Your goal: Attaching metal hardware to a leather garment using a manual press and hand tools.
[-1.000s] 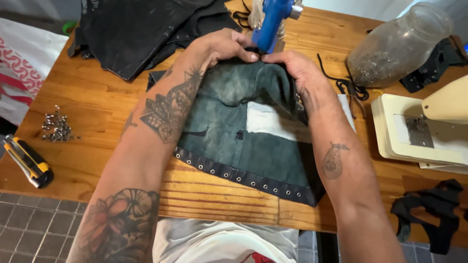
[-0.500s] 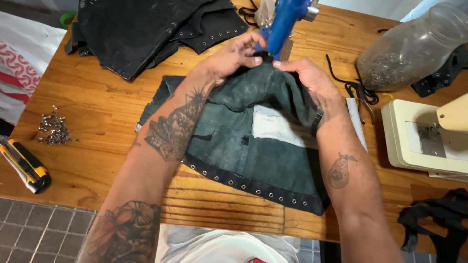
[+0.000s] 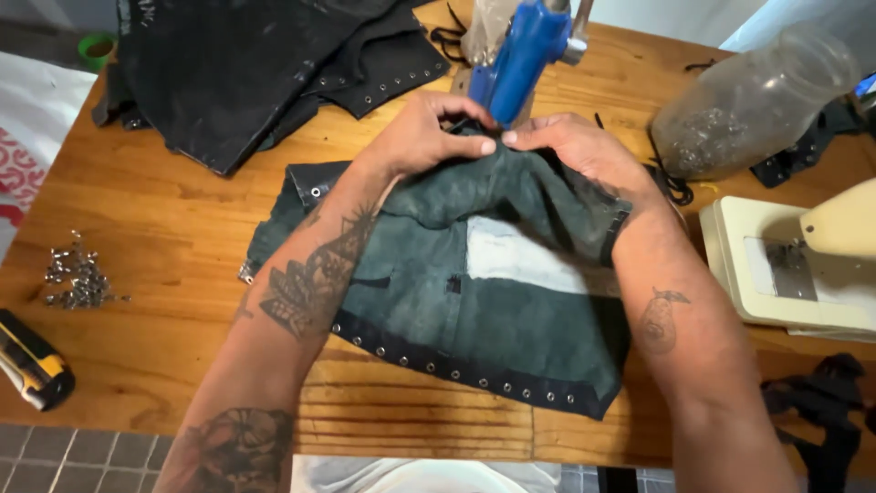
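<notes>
A dark green denim garment (image 3: 438, 292) with a black eyelet-studded border lies on the wooden table (image 3: 164, 228). My left hand (image 3: 424, 137) and my right hand (image 3: 575, 146) both pinch its far edge, thumbs nearly touching, holding that edge under the blue press tool (image 3: 525, 50) that stands just behind them. A pale patch (image 3: 520, 260) shows on the garment between my forearms.
A pile of black fabric pieces (image 3: 265, 64) with eyelets lies at the back left. Loose metal eyelets (image 3: 78, 278) and a yellow-black utility knife (image 3: 32, 365) are at the left edge. A clear plastic jar (image 3: 748, 100) and a cream sewing machine (image 3: 803, 265) stand at the right.
The view has shifted slightly, so hands and garment sit lower in the frame. Both hands keep pinching the garment's far edge beneath the blue tool.
</notes>
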